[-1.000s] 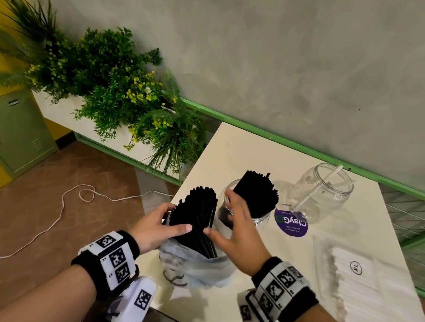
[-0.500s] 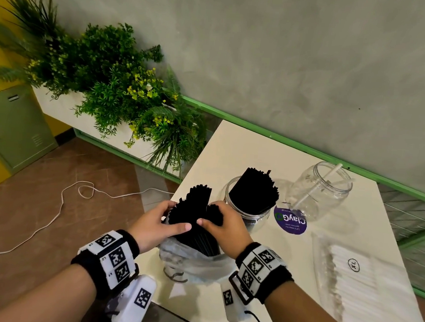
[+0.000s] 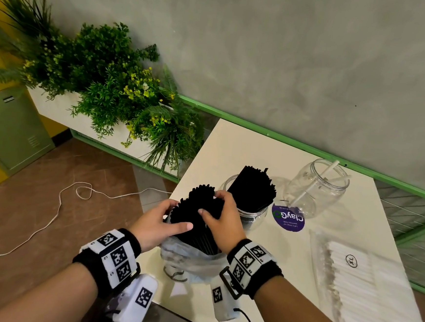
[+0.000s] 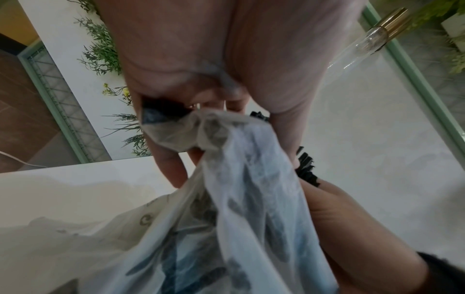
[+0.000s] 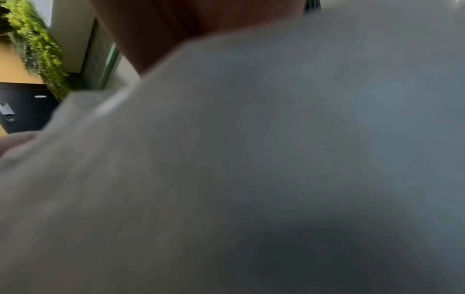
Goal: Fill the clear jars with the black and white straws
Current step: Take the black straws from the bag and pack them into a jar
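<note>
A bundle of black straws stands upright in a thin plastic bag at the table's near left corner. My left hand holds the bag and the bundle from the left. My right hand grips a bunch of the black straws from the right, thumb across their front. Just behind, a clear jar is packed with black straws. Farther right, a second clear jar holds one or two white straws. The right wrist view is filled by blurred plastic bag.
A flat pack of white straws marked XL lies along the table's right side. A purple round sticker lies between the jars. Green plants in a white planter stand left of the table, and a white cable runs on the floor.
My right hand has come back from the jar of black straws to the bagged bundle and closed round a bunch of them. My left hand has stayed on the bag.
</note>
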